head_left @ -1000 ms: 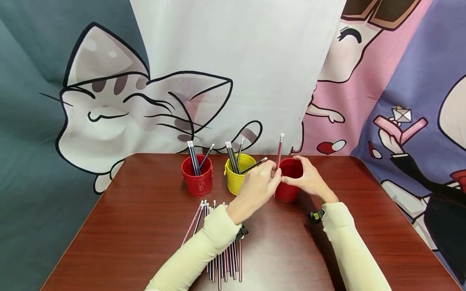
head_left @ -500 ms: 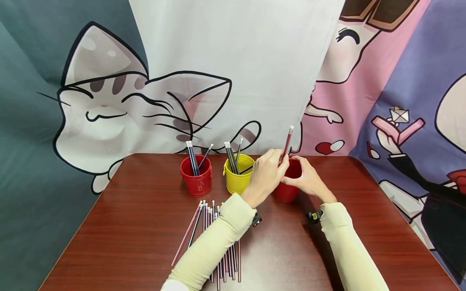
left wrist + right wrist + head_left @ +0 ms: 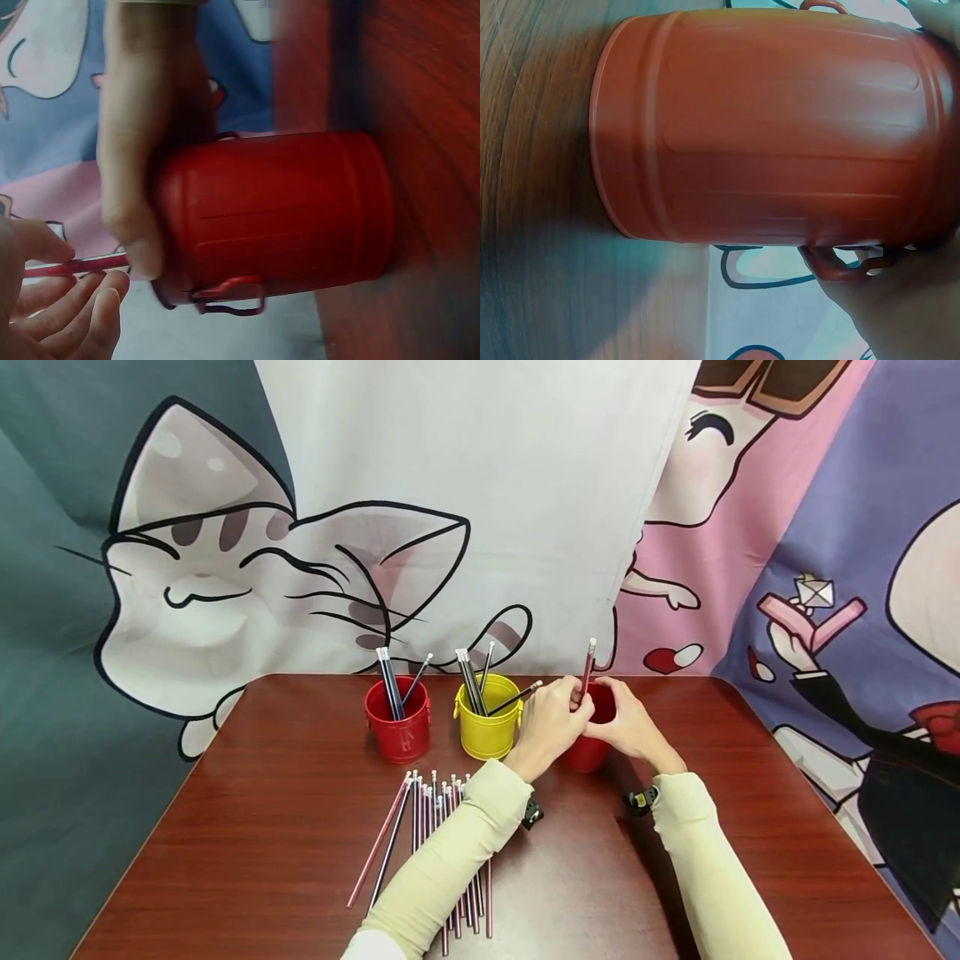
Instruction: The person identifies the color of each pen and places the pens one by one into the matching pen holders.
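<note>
My left hand (image 3: 553, 720) pinches a red pencil (image 3: 588, 667), eraser end up, over the mouth of the right-hand red bucket (image 3: 585, 755). In the left wrist view the pencil (image 3: 101, 262) runs between thumb and fingers toward the bucket's rim. My right hand (image 3: 632, 723) grips that bucket at its rim, thumb on the near side and fingers reaching round behind. Seen from the right wrist, the bucket's ribbed wall (image 3: 780, 135) fills the view, with the hand (image 3: 907, 304) at the rim and side handle. The bucket's inside is largely hidden by both hands.
Left of the hands stand a yellow bucket (image 3: 486, 739) and another red bucket (image 3: 401, 743), each with several dark pencils in it. A pile of pink and dark pencils (image 3: 420, 818) lies on the brown table (image 3: 247, 827), partly under my left arm. A printed cloth (image 3: 525, 485) hangs behind.
My left hand has moved right with the red pencil, which rose over the right-hand bucket and then came down a little. My right hand has kept its grip on the bucket.
</note>
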Available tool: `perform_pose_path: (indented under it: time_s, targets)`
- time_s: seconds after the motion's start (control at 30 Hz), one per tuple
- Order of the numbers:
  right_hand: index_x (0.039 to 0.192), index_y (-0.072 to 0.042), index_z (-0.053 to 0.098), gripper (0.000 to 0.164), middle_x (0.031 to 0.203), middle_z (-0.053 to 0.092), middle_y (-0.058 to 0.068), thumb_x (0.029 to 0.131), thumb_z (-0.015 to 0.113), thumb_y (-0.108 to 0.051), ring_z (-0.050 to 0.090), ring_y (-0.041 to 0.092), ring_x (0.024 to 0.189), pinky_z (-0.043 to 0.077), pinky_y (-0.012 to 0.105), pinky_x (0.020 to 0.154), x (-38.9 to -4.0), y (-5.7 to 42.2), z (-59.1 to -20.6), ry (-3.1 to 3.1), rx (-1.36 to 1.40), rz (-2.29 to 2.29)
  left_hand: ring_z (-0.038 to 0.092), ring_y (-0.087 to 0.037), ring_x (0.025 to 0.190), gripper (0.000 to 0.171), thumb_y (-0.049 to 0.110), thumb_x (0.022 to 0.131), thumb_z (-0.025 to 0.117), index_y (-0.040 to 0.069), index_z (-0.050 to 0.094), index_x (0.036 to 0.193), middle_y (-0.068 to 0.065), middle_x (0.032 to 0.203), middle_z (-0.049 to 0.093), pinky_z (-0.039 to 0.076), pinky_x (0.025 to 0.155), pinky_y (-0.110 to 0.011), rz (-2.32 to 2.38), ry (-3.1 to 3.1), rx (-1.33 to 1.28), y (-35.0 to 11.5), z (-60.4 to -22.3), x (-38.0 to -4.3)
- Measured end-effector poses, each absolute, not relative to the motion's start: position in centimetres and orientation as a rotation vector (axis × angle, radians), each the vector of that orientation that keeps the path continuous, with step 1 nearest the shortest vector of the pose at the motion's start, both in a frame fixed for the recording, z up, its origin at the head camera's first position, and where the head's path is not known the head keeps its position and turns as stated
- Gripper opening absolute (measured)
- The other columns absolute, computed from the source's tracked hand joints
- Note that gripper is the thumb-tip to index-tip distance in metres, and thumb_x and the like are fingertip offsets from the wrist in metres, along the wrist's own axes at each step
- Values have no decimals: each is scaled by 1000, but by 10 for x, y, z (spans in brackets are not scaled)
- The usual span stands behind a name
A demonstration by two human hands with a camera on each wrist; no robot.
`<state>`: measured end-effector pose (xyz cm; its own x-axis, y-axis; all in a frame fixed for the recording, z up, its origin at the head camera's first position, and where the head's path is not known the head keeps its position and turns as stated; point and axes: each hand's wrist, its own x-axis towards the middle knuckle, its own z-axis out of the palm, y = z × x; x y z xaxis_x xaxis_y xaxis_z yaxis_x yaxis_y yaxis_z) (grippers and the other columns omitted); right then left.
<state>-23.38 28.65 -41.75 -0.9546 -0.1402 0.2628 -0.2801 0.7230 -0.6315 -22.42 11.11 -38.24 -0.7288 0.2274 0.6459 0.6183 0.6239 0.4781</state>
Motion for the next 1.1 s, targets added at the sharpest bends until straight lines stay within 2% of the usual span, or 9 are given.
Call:
perform_pose_path:
  time_s: [0.17, 0.43, 0.57, 0.77, 0.97, 1.1]
  targets:
    - [133, -4, 36, 79, 129, 42, 15, 71, 76, -31, 43, 29, 113, 37, 50, 96, -237, 286, -417, -2713, 359, 1053, 56, -2, 66, 10, 24, 83, 59, 16, 63, 89, 8, 76, 64, 43, 55, -17, -988, -2285, -672, 110, -389, -226]
    - [134, -3, 35, 80, 130, 41, 17, 71, 76, -32, 44, 31, 111, 40, 51, 93, -236, 287, -416, -2719, 343, 1066, 56, -3, 69, 12, 24, 83, 60, 17, 63, 91, 8, 79, 64, 44, 57, -17, -984, -2337, -668, 109, -389, -224]
    - [134, -4, 35, 79, 129, 42, 16, 71, 75, -31, 44, 30, 110, 40, 50, 92, -237, 286, -417, -2718, 331, 1057, 60, -4, 72, 13, 25, 82, 61, 15, 62, 92, 7, 82, 65, 46, 61, -18, -1008, -2358, -658, 106, -388, -224]
    - [133, -6, 35, 85, 126, 45, 12, 70, 76, -44, 47, 27, 109, 43, 47, 89, -238, 282, -418, -2731, 289, 1107, 59, -5, 71, 17, 27, 81, 63, 14, 61, 91, 5, 81, 65, 47, 61, -23, -991, -2435, -597, 85, -385, -218]
    - [133, -9, 35, 87, 123, 46, 10, 68, 74, -51, 47, 28, 109, 44, 47, 88, -234, 283, -415, -2753, 250, 1132, 59, -15, 69, 16, 28, 77, 63, 15, 60, 87, 5, 72, 61, 43, 53, -29, -852, -2778, -581, 54, -379, -201]
    - [133, -10, 36, 85, 122, 46, 9, 68, 74, -51, 47, 26, 108, 44, 46, 87, -232, 284, -414, -2753, 240, 1130, 60, -22, 66, 15, 26, 74, 65, 12, 61, 77, -1, 71, 62, 44, 51, -32, -721, -2953, -619, 38, -382, -186]
